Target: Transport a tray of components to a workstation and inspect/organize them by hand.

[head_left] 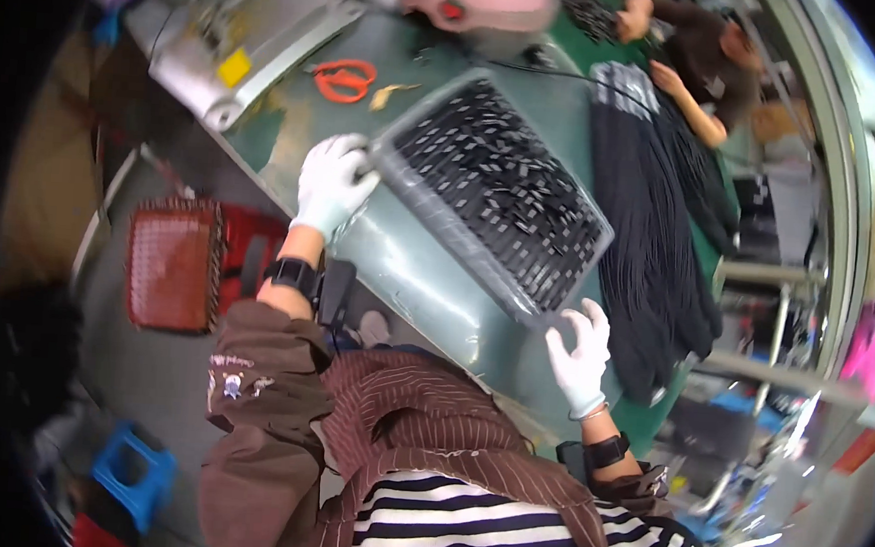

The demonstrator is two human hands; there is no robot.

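Note:
A clear plastic tray [447,232] filled with many small black pieces lies slanted over the green table. My left hand [331,185], in a white glove, has its fingers and thumb closed at the tray's left corner. Near the lower right corner is my right hand [580,360], also gloved in white, with thumb and fingers curved and apart. A small gap seems to separate it from the tray, though blur makes contact hard to judge. Right of the tray lies a thick bundle of long black cords [645,236].
Orange-handled scissors [343,80] lie beyond my left hand, beside a grey metal machine part [261,42]. A pink machine housing [481,0] stands at the far side. Another person's arm [698,114] reaches in at upper right. A red-brown stool [174,265] stands left.

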